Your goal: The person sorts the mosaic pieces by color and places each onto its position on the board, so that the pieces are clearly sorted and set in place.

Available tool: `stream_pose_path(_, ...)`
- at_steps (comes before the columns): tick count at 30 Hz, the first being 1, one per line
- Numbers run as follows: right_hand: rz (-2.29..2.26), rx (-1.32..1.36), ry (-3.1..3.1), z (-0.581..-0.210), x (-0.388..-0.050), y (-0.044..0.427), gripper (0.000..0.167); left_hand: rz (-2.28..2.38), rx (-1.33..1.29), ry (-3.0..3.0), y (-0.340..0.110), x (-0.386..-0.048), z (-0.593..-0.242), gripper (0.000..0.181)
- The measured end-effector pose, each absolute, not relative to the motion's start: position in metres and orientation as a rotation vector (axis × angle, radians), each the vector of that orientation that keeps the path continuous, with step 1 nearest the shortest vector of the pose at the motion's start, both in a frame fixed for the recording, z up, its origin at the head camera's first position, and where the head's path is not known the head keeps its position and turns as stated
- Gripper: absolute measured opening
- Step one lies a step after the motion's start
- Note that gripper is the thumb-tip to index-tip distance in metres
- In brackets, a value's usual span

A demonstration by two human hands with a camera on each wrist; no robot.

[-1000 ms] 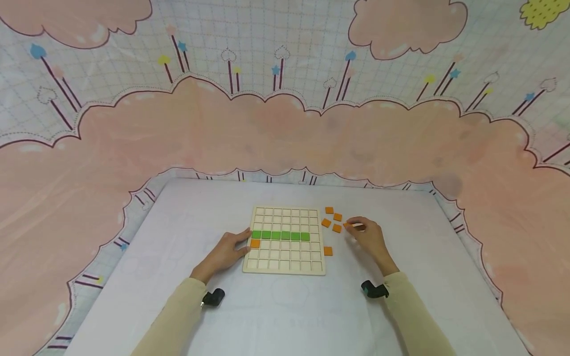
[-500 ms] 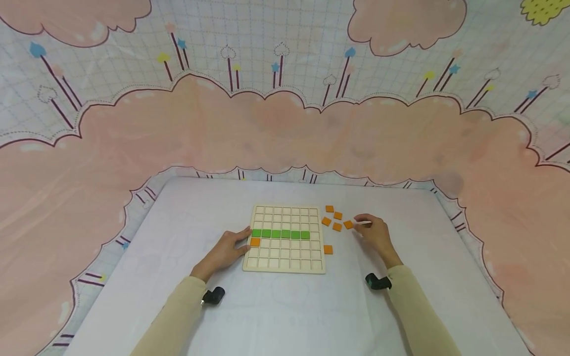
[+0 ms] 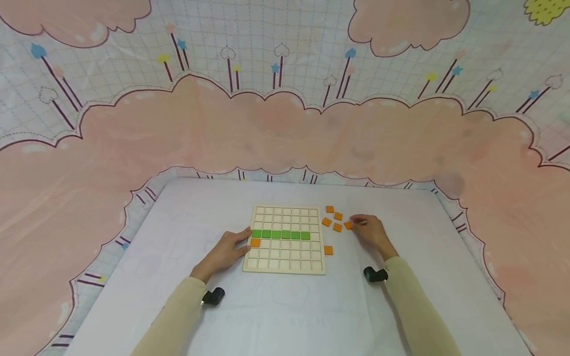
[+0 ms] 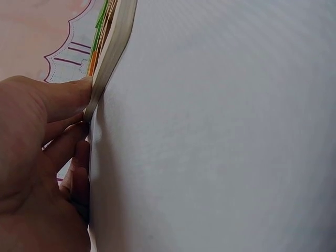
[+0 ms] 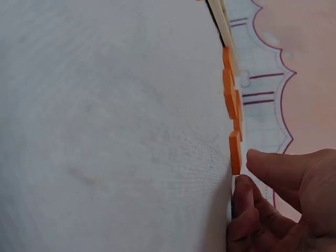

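A pale wooden grid board (image 3: 285,267) lies on the white table. Across it runs a row of green square tiles (image 3: 276,234), with one orange tile (image 3: 255,243) in the leftmost cell just below. My left hand (image 3: 224,251) holds the board's left edge; in the left wrist view its thumb (image 4: 73,97) rests on that edge. To the board's right, my right hand (image 3: 371,232) is beside an orange tile (image 3: 348,225) lying on the table. In the right wrist view the thumb (image 5: 273,165) comes close to this tile (image 5: 235,152), without a visible pinch.
Several more orange tiles (image 3: 337,227) lie loose between the board and my right hand. A separate orange tile (image 3: 328,250) sits by the board's lower right edge. A patterned cloth (image 3: 285,128) with pink clouds surrounds the table (image 3: 276,316).
My right hand first drew back slightly to the right from the nearest orange tile, then came back left to it. My left hand and the board have stayed in place.
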State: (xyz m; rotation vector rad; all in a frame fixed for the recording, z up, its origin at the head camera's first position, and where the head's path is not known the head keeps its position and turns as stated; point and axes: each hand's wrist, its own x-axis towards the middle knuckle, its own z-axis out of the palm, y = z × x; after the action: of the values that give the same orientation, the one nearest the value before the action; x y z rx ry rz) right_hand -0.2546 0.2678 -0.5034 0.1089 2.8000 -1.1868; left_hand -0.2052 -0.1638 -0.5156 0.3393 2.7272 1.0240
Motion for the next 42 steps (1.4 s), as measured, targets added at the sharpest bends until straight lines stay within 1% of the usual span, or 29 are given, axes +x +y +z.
stream_pose_path(6,-1.095,0.098,2.797,-0.506,-0.256,0.266,0.03,1.01,0.319,2.718,-0.165,-0.205,-0.513,0.056)
stream_pose_path(13,-1.083,0.131,2.806,-0.499,-0.257,0.262,0.026,1.011,0.317,2.706,-0.167,-0.206,-0.511,0.056)
stream_pose_path(25,-1.162,0.161,2.845,-0.502,-0.25,0.261,0.019,1.029,0.404,2.69,-0.17,-0.207,-0.511,0.056)
stream_pose_path(32,-1.186,0.202,2.852,-0.501,-0.249,0.259,0.018,1.054,0.348,2.667,-0.169,-0.205,-0.511,0.056)
stream_pose_path(37,-1.197,0.185,2.858,-0.497,-0.246,0.256,0.019,1.042,0.368,2.684,-0.168,-0.204,-0.51,0.055)
stream_pose_path(42,-1.308,0.169,2.834,-0.492,-0.244,0.251,0.019,1.047,0.368,2.692,-0.168,-0.204,-0.509,0.055)
